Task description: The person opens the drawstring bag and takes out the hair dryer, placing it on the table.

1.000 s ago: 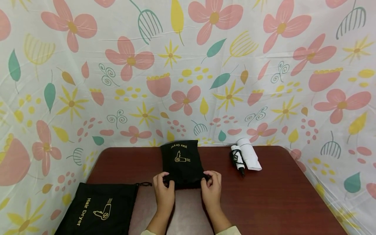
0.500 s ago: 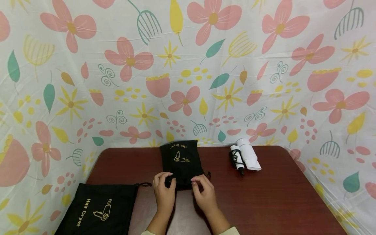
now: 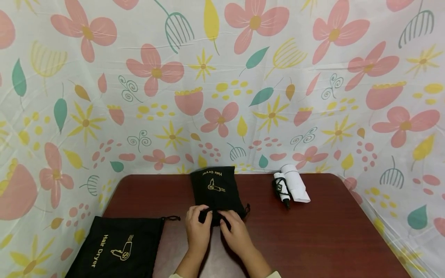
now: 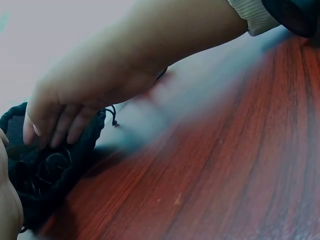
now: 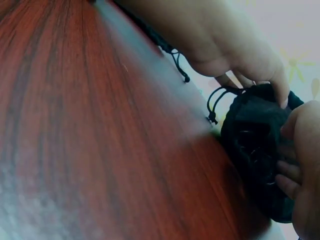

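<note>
A black drawstring bag [image 3: 219,193] with gold "Hair Dryer" lettering lies at the middle back of the table, mouth towards me. My left hand [image 3: 198,227] holds the mouth's left part, thumb and fingers curled at the rim. Close beside it, my right hand [image 3: 236,231] grips the mouth too; in the right wrist view some fingers of the right hand [image 5: 306,160] lie inside the opening. Dark, shiny contents [image 5: 260,155] show within, their kind unclear. The left hand [image 5: 245,55] reaches over the rim from above in that view.
Another black "Hair Dryer" bag [image 3: 118,251] lies flat at front left, its cord [image 3: 172,218] pointing right. At back right are a white handle-like piece [image 3: 281,185] wrapped in black cord and a white cylindrical part [image 3: 294,183]. A floral curtain [image 3: 222,85] stands behind the brown table [image 3: 330,231].
My right hand has moved left from the bag's right corner to the mouth's middle, close to the left hand. The left hand has shifted slightly right. The bag's right cord is now uncovered.
</note>
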Motion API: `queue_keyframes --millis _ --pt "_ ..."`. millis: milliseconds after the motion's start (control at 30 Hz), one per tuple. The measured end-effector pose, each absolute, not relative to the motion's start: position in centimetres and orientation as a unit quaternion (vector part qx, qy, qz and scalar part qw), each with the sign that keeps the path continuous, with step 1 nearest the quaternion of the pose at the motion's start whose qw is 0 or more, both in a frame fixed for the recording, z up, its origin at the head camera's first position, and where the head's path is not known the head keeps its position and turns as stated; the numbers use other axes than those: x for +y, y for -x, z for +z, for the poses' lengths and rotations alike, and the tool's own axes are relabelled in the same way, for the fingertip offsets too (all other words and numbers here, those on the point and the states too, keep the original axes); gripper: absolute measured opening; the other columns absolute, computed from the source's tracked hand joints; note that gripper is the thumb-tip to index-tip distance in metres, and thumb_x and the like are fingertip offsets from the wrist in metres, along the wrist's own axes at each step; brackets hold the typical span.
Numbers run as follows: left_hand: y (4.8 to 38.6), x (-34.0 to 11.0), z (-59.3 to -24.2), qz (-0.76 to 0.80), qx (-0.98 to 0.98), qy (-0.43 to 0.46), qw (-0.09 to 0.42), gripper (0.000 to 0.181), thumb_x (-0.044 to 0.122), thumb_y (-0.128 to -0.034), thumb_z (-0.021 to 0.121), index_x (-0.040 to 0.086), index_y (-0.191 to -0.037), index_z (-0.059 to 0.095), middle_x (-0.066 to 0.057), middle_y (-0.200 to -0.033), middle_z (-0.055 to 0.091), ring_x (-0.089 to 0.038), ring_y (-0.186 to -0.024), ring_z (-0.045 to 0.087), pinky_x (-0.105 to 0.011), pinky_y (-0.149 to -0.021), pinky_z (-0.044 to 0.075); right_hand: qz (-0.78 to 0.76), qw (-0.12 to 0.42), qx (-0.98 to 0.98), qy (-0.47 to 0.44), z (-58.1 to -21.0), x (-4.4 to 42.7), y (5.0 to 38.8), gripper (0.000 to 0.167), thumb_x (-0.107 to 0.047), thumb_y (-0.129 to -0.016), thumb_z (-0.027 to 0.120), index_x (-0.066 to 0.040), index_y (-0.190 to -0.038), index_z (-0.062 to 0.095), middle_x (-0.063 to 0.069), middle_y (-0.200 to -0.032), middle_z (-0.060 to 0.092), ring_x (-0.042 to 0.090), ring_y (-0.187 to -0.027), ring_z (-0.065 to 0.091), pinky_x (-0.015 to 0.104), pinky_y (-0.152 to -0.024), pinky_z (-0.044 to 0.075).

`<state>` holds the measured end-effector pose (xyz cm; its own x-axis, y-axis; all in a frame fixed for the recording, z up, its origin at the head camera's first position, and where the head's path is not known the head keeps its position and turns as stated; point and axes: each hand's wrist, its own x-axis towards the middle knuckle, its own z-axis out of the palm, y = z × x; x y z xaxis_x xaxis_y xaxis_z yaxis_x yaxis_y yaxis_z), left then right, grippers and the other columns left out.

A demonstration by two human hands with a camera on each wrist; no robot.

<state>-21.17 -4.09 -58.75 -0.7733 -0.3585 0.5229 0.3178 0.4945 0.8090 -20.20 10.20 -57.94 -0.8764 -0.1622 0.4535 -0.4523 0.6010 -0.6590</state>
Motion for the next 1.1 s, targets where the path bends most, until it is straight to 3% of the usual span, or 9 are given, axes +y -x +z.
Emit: queue_keyframes --millis 400,533,667,767,900,1100 --pt "21.0 -3.7 -58.6 -0.494 -0.794 0.032 0.351 0.026 -0.001 -0.0769 0.080 0.016 -0.091 0.068 0.004 -0.092 0.062 -0.011 -0.089 0.053 -0.028 -0.079 0.044 0.423 0.101 -0.899 -0.052 -57.5 10.2 20.4 0.031 -0.020 -0.098 0.065 -0.007 -0.125 0.062 0.013 -0.117 0.059 0.026 -0.107 0.063 0.044 -0.086 0.053" --pt "20.9 -3.5 -58.5 -0.487 -0.802 0.035 0.344 0.028 -0.001 -0.0762 0.081 0.019 -0.090 0.067 0.005 -0.097 0.062 -0.011 -0.096 0.052 -0.031 -0.082 0.045 0.493 0.051 -0.868 0.010 -57.1 10.4 20.7 0.033 -0.028 -0.100 0.061 -0.006 -0.125 0.060 0.018 -0.123 0.057 0.029 -0.108 0.060 0.044 -0.086 0.051" --pt "20.8 -3.4 -58.3 -0.489 -0.807 0.047 0.329 0.028 0.000 -0.0767 0.081 0.019 -0.089 0.066 0.002 -0.109 0.062 -0.014 -0.106 0.053 -0.037 -0.086 0.048 0.584 0.003 -0.809 0.068 -56.8 10.6 21.0 0.052 -0.035 -0.101 0.059 -0.004 -0.142 0.051 0.022 -0.147 0.049 0.037 -0.131 0.051 0.053 -0.102 0.046" --pt "20.7 -3.2 -58.0 -0.497 -0.807 0.058 0.315 0.027 0.001 -0.0786 0.081 0.019 -0.089 0.064 0.000 -0.117 0.062 -0.017 -0.113 0.054 -0.041 -0.089 0.048 0.628 -0.021 -0.772 0.095 -56.9 10.7 21.1 0.059 -0.037 -0.101 0.058 -0.003 -0.148 0.045 0.021 -0.154 0.044 0.038 -0.140 0.043 0.058 -0.110 0.040" --pt "20.5 -3.1 -57.7 -0.509 -0.802 0.064 0.305 0.027 0.001 -0.0785 0.082 0.017 -0.088 0.062 -0.002 -0.122 0.063 -0.023 -0.122 0.055 -0.047 -0.094 0.048 0.657 -0.044 -0.745 0.107 -56.9 10.9 21.3 0.063 -0.037 -0.101 0.057 0.001 -0.148 0.042 0.023 -0.151 0.044 0.038 -0.136 0.045 0.055 -0.107 0.042" --pt "20.4 -2.9 -57.4 -0.524 -0.797 0.081 0.289 0.023 0.004 -0.0829 0.080 0.017 -0.090 0.062 -0.003 -0.124 0.065 -0.027 -0.127 0.057 -0.050 -0.100 0.049 0.720 -0.063 -0.682 0.108 -56.6 11.0 21.7 0.075 -0.033 -0.100 0.057 0.008 -0.154 0.024 0.028 -0.157 0.034 0.038 -0.138 0.045 0.050 -0.111 0.043"
